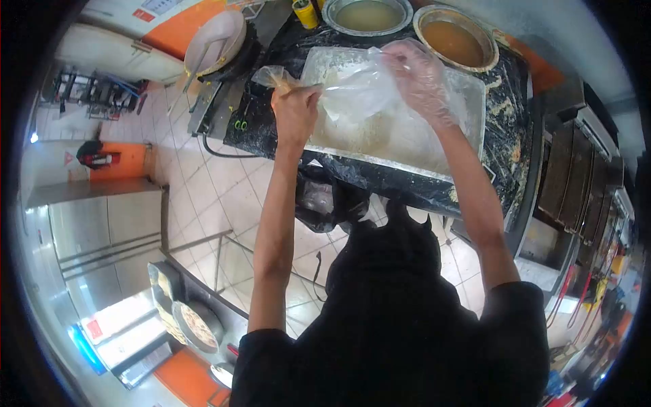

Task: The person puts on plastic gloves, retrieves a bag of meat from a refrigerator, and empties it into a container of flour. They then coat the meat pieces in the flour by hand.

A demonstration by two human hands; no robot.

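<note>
My left hand (295, 112) is closed on a clear plastic bag or glove (271, 76), which sticks out past its fingers, above the left edge of a metal tray (380, 161). A clear plastic glove loosely covers my right hand (417, 78), its fingers bent over the tray. Thin whitish plastic (363, 88) stretches between both hands. Below them, pale flour-like powder (407, 139) lies in the tray. What the right fingers hold is hard to make out through the plastic.
Behind the tray stand a bowl of pale liquid (368, 17), a bowl of brownish liquid (456, 42) and a yellow container (306, 13). Green-handled scissors (241, 124) lie left of the tray. A large white bowl (215, 44) is farther left. Black plastic (508, 129) covers the table.
</note>
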